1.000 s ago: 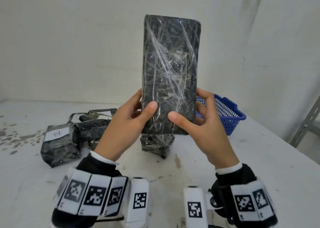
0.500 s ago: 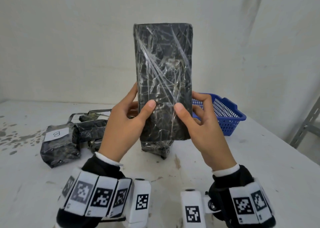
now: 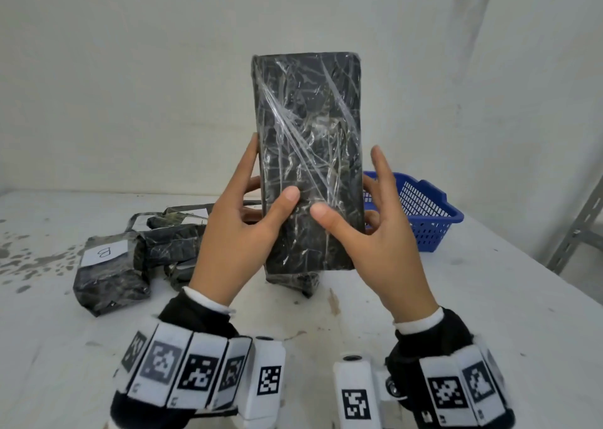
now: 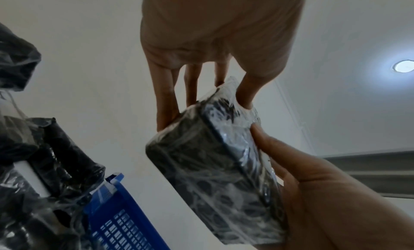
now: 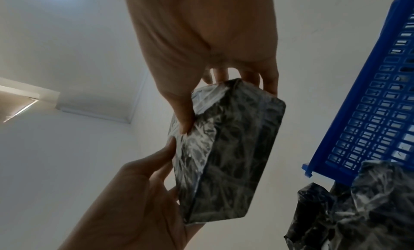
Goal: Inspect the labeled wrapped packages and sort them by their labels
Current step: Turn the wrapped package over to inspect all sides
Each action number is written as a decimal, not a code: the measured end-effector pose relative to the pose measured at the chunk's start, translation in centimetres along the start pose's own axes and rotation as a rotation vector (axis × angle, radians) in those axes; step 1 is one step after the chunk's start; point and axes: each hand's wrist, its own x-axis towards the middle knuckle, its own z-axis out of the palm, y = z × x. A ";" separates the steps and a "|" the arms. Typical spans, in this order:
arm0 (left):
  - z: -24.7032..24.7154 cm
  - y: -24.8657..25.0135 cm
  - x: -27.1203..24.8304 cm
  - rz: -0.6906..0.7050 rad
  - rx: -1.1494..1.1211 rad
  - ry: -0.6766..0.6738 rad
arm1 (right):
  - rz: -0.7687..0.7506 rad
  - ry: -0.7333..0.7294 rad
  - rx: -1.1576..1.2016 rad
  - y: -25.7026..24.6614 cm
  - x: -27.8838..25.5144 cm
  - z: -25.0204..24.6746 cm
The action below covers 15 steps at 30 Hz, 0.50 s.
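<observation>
A black wrapped package [image 3: 310, 154] under clear film stands upright in the air between both hands, and the face towards me shows no label. My left hand [image 3: 241, 233] grips its lower left side, thumb on the front and fingers behind. My right hand [image 3: 375, 242] pinches the lower right side, thumb in front, with the index finger straight up beside the edge. In the left wrist view, the package [image 4: 212, 174] hangs from the left hand's fingers [image 4: 165, 103]. The right wrist view shows the package [image 5: 228, 156] held on both sides.
On the white table [image 3: 424, 314] at the left lies a package labelled B [image 3: 107, 275] beside a pile of black packages [image 3: 173, 236]. One more package [image 3: 300, 283] sits below the held one. A blue basket [image 3: 424, 216] stands at the back right, near a metal rack leg [image 3: 577, 229].
The package has come down and slightly left. Both hands have slid higher along it, and the right index finger has lifted straight up off it.
</observation>
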 end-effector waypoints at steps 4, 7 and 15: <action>-0.1 -0.2 0.1 0.000 0.004 -0.010 | 0.012 0.047 0.049 0.1 0.1 -0.1; 0.0 -0.2 0.1 0.012 0.007 0.018 | 0.043 0.070 0.066 0.2 0.1 -0.2; -0.3 -0.1 0.3 -0.007 -0.107 0.068 | 0.012 0.119 0.109 0.1 0.1 0.3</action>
